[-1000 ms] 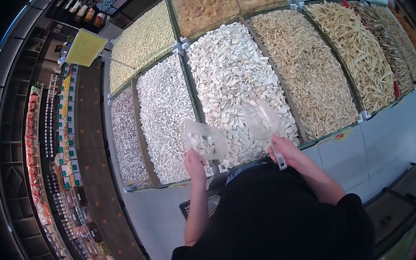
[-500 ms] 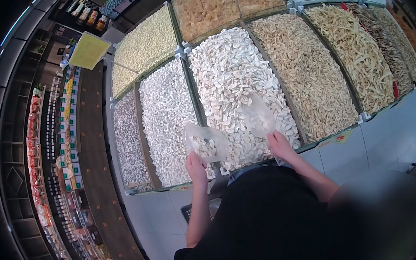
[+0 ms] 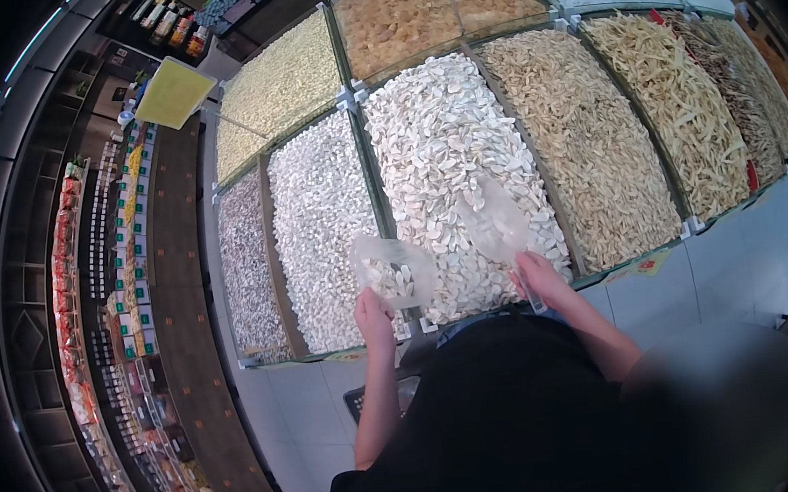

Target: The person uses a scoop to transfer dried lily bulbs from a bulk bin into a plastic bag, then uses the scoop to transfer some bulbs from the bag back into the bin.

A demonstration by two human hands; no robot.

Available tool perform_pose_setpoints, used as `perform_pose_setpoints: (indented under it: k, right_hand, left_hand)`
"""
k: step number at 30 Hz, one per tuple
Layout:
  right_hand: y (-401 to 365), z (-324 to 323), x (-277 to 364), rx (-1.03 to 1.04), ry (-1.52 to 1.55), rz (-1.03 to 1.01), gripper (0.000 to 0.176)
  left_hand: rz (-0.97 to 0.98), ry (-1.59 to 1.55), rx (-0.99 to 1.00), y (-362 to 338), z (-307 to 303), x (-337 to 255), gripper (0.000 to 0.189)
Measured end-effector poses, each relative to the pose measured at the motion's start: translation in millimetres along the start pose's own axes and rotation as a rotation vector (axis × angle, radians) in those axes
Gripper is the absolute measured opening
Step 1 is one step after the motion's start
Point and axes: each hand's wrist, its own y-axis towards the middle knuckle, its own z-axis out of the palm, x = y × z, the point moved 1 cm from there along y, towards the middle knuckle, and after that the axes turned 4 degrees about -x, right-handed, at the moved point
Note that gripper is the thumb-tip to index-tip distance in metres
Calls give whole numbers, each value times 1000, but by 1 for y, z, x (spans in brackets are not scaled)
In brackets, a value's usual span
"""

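Observation:
My left hand (image 3: pixel 375 317) is closed on the edge of a clear plastic bag (image 3: pixel 411 256), which hangs open with some pale slices inside. In my right hand (image 3: pixel 543 280) is a clear plastic scoop (image 3: pixel 499 225), its handle end showing below my fingers. The scoop's bowl is over the near part of a heap of flat white dried slices (image 3: pixel 446 138); whether it touches them or carries any is hard to tell. The bag is at the divider between this heap and a bin of small white kernels (image 3: pixel 320 206).
Right of the slices are bins of tan dried pieces (image 3: pixel 581 136) and long yellowish strips (image 3: pixel 673 109). Behind lie amber lumps (image 3: pixel 393 16) and cream grains (image 3: pixel 282 87). A yellow sign (image 3: pixel 173 94) stands at the left corner. Shelves of packaged goods (image 3: pixel 133 203) line the left.
My right hand has shifted slightly right and toward me, with the scoop drawn along. Its handle shows more clearly now. My left hand and the bag have barely moved.

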Motion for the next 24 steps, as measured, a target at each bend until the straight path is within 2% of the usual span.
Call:
perform_pose_setpoints:
  k: [5,9,15,21,24]
  right_hand:
    - [-17,-18,6,2,-76,-75,26]
    - [-48,-27,48,66,-184,-88,29]
    - [-81,4,117,324,-305,75,30]
    - [-68,66,130,525,-713,53,39]
    - [-50,102,129,607,-1020,-62,37]
  left_hand:
    - [24,29,2,-2,-2,1,37]
    - [22,39,3,-3,2,0,37]
    - [0,23,10,1,1,4,37]
    - [-30,49,11,2,10,-1,36]
    - [-42,53,-2,-3,8,-2,37]
